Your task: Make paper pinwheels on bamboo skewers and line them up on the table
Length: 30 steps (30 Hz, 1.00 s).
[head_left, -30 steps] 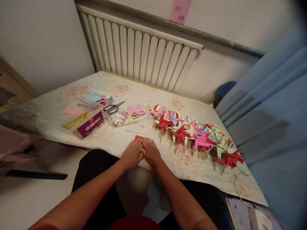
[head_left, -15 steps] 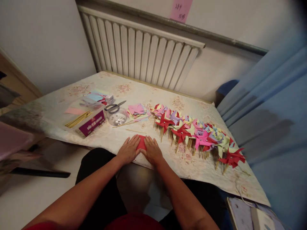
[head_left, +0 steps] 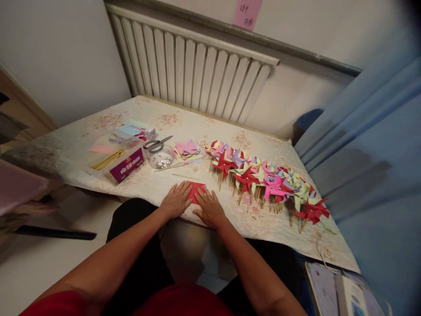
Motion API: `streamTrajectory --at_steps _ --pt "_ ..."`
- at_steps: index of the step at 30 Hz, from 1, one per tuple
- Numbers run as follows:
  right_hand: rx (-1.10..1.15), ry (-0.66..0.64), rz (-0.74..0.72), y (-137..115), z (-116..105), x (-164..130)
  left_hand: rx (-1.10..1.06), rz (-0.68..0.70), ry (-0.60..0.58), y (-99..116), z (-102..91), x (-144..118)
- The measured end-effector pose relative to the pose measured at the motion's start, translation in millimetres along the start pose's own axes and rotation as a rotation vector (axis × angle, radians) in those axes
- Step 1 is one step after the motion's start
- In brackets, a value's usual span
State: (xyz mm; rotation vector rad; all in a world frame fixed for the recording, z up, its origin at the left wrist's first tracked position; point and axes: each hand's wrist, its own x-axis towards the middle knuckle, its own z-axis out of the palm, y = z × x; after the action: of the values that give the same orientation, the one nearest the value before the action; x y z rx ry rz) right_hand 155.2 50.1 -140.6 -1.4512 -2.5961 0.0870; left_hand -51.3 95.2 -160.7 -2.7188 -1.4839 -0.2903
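A small piece of red paper (head_left: 195, 191) lies flat at the table's near edge. My left hand (head_left: 176, 200) rests on its left side, palm down with the fingers stretched out. On the paper's right side lies my right hand (head_left: 209, 207), also flat, its fingers a little spread. Parts of the paper are hidden under both hands. Just beyond it is a thin wooden stick (head_left: 186, 176). Several paper pinwheels (head_left: 246, 178) on sticks stand in a dense group to the right of my hands.
Left on the flowered tablecloth (head_left: 144, 186) are a purple-labelled box (head_left: 128, 165) of sticks, black-handled scissors (head_left: 157, 143) and a round clear container (head_left: 161, 160) with small shiny pieces. Cut coloured papers (head_left: 187, 149) lie further right. A radiator (head_left: 197, 70) runs behind the table.
My hands have moved slightly apart, and more of the red paper shows between them. The view has shifted a little.
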Motion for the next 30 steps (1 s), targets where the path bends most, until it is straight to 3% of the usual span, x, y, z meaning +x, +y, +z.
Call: streamTrajectory --at_steps 13,18,21,23,26,30 --pt "0.022 0.104 0.032 -6.2 16.8 -52.1 -0.171 0.022 0.026 -33.2 0.9 -11.7" --pt "0.206 0.251 0.067 -1.9 22.1 -67.8 -0.302 -0.111 0.216 -43.1 2.8 -14.8" --pt "0.303 0.388 0.106 1.9 18.1 -58.3 -0.321 -0.031 0.321 -26.1 2.1 -8.1" --pt "0.322 0.41 0.083 1.5 12.0 -41.9 -0.333 0.052 0.328 -8.6 2.5 0.6" --pt "0.313 0.351 0.026 -3.2 4.9 -10.0 -0.311 0.051 0.266 13.1 5.0 13.7" --pt "0.246 0.186 0.05 -8.4 9.0 20.9 -0.196 -0.019 0.11 20.9 7.2 18.1"
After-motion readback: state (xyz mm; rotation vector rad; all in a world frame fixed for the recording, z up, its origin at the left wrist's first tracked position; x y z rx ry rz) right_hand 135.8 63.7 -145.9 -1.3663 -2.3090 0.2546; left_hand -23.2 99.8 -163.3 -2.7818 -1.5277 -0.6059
